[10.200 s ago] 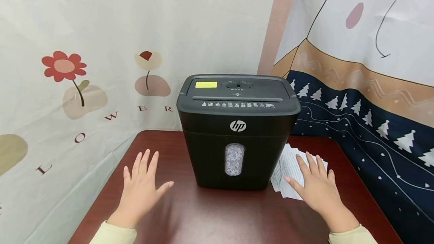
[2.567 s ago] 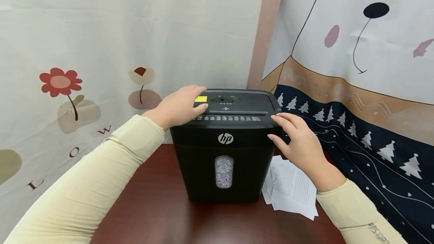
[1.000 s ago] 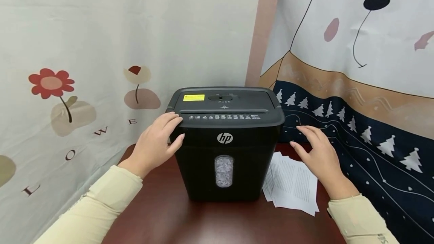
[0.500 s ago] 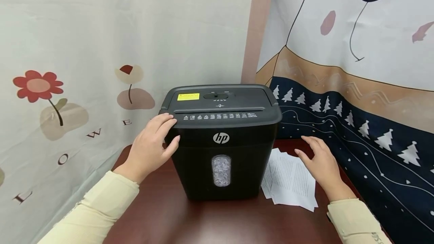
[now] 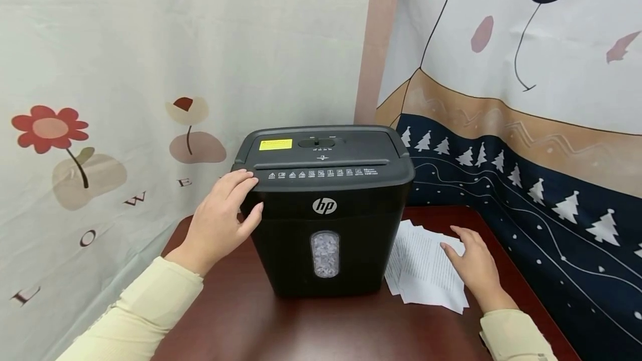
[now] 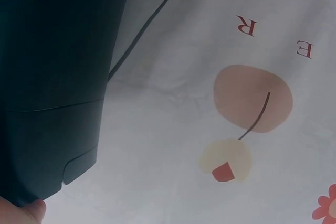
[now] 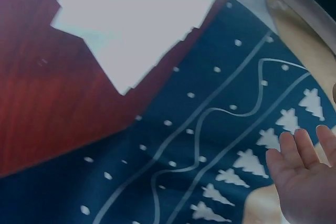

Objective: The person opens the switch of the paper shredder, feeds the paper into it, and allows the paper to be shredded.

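Note:
A black HP paper shredder (image 5: 286, 233) stands upright on the table, a window (image 5: 325, 255) in its front showing shredded paper inside. My left hand (image 5: 213, 224) rests at its front left top corner, fingertips on the lid edge and thumb by the front face. In the left wrist view, the shredder's side (image 6: 58, 56) fills the left, with one fingertip (image 6: 35, 211) at its edge. My right hand (image 5: 478, 269), fingers relaxed and holding nothing, is at the right edge of the printed paper sheets (image 5: 431, 272). Those sheets lie fanned right of the shredder, partly behind it.
The dark red table (image 5: 321, 330) reaches back to a flower-print curtain (image 5: 296, 43) and, on the right, a bear-print curtain (image 5: 526, 199). A thin dark cord (image 6: 144, 30) runs behind the shredder. On the lid are a slide switch (image 5: 317, 142) and a paper slot (image 5: 321, 165).
Both hands have come off the shredder's top: the left slid to its front left corner, the right moved away and down towards the sheets. The view has shifted slightly right.

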`<state>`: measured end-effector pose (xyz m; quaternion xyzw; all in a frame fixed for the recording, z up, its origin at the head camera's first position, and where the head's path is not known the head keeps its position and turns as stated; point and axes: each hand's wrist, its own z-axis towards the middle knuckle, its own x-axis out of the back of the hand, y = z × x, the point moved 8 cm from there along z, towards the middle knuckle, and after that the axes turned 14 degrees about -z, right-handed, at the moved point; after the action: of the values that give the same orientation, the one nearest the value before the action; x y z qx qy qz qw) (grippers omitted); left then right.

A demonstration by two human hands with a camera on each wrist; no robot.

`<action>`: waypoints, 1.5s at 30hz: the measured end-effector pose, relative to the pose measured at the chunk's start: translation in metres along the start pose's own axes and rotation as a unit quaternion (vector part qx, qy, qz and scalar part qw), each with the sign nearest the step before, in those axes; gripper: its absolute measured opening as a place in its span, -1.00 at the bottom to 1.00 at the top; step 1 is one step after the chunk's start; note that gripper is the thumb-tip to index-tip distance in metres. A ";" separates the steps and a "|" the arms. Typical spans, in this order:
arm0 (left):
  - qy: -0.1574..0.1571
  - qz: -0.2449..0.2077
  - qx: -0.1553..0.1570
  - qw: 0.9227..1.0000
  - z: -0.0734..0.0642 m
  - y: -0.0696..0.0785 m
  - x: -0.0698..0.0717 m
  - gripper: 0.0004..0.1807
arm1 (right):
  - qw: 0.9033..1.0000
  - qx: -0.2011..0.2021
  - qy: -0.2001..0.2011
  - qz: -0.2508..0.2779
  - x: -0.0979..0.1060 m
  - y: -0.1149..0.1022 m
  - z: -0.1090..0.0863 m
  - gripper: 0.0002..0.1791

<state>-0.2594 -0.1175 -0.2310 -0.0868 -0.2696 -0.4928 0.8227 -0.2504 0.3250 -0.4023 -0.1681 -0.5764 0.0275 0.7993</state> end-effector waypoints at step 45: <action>0.036 -0.027 0.011 0.999 -0.004 -0.001 -0.002 -0.59 | 0.957 -0.256 -0.135 0.001 -0.114 0.087 -0.012 -0.42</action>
<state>-0.2592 -0.1182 -0.2356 -0.0531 -0.2476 -0.5149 0.8190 -0.2641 0.3766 -0.5356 -0.3626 -0.6667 -0.0978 0.6438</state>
